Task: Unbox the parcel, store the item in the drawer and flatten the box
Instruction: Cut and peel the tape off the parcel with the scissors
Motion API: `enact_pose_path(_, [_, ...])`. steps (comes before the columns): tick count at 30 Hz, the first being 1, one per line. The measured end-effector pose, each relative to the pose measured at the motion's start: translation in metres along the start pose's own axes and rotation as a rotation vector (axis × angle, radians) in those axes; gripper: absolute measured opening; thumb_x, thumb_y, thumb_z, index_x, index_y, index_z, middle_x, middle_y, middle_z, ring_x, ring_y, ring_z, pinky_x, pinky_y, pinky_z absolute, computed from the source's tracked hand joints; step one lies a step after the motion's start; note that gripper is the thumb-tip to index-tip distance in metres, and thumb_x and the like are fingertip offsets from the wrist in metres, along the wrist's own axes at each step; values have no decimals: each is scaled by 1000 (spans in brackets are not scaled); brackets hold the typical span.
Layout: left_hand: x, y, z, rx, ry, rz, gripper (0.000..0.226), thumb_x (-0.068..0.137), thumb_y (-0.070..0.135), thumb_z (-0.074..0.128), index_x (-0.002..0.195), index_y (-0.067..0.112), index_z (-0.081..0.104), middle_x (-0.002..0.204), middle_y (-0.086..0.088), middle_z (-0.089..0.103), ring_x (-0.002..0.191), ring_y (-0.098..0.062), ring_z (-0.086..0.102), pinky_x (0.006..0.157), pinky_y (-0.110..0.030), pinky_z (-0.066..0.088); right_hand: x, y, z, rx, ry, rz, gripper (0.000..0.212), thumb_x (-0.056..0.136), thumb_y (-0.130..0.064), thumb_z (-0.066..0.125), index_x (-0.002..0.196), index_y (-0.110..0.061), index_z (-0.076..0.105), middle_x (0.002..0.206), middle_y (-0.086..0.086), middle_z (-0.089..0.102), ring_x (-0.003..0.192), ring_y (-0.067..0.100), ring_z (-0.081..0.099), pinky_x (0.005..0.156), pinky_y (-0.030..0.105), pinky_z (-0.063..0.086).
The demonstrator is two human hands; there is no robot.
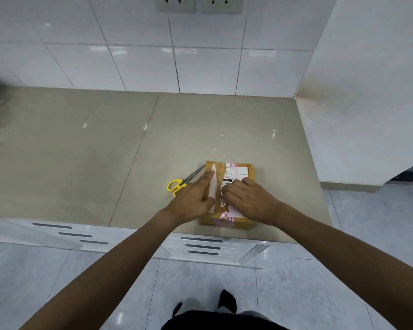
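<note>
Now — parcel (227, 194) near worktop (81, 144) front edge, taped; left hand (192, 200) flat on it, right hand (246, 198) curled, pressing label; yellow scissors (177, 185) just left.

Bright, even overhead light; small glints dot the glossy bench (81, 139) and wall tiles (141, 65). Wide-angle bending curves the edges, with a dark blur left of the bench.

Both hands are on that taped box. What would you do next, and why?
Probably reach the left hand to the yellow scissors lying beside the box: its top looks still taped shut, and the right hand already steadies it.
</note>
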State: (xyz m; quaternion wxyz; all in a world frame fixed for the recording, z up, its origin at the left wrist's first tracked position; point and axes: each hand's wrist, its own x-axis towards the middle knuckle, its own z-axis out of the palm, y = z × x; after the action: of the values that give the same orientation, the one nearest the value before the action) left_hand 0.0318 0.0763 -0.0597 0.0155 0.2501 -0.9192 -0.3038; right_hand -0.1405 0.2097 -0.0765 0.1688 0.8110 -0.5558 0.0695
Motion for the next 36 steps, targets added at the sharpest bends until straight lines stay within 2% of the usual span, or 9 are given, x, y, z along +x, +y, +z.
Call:
enact_pose_path(4, [-1,-2,3,-48,-49,21,82,86,39,62,152,20,17,153,-5,36,131,-24,46,99,-30,42,1,-2,0,-11,5,40,17,95,-15,44,104,-9,57,105,11,65,87,27,59,72,37,47])
enact_pose_path(9, [-3,4,5,-45,-60,85,91,74,47,68,143,11,20,137,-7,43,124,-23,46,88,-24,38,4,-2,0,4,-19,56,21,95,-16,41,104,-8,58,104,12,65,88,29,60,74,38,50])
enact_pose_path(14, [3,14,19,148,-115,-4,68,69,68,39,109,14,50,158,-23,15,148,-39,5,114,-56,22,4,-2,-1,27,-10,76,18,96,-23,42,102,-10,53,102,10,63,85,27,57,71,37,47])
enact_pose_path(18, [7,29,2,11,-126,-58,27,75,47,45,80,22,53,144,-21,42,131,-38,42,97,-41,43,2,-6,1,47,30,169,12,94,-19,46,101,-11,51,103,10,62,84,27,57,72,37,45])
enact_pose_path(21, [15,18,-19,17,-113,25,31,80,26,55,109,15,61,127,-12,56,118,-33,53,91,-32,43,1,-13,-3,26,94,387,23,88,-30,59,100,-11,54,100,10,62,85,28,58,75,38,41])
enact_pose_path(23, [20,8,-28,227,-279,129,75,76,37,60,146,23,34,156,-12,26,145,-28,22,114,-42,28,0,-20,-9,-7,125,541,30,81,-37,65,95,-13,54,91,7,61,82,26,57,73,36,36])
enact_pose_path(25, [22,0,-28,426,-437,135,110,73,55,69,153,29,-1,162,-5,-13,149,-24,-11,119,-50,10,0,-29,-13,-33,125,651,26,80,-39,64,84,-15,57,82,4,58,76,23,54,70,36,31])
enact_pose_path(27, [23,-5,-25,491,-474,149,128,66,62,75,153,26,-12,159,-6,-23,147,-25,-21,121,-46,2,3,-37,-13,-15,91,726,24,81,-37,60,71,-16,61,72,0,57,70,21,54,70,37,30])
enact_pose_path(36, [15,-5,5,467,-108,223,117,63,85,38,153,14,16,160,-17,13,149,-31,9,119,-44,20,12,-56,-16,281,94,1161,15,81,-31,68,70,-22,72,79,-6,66,79,12,61,73,32,23])
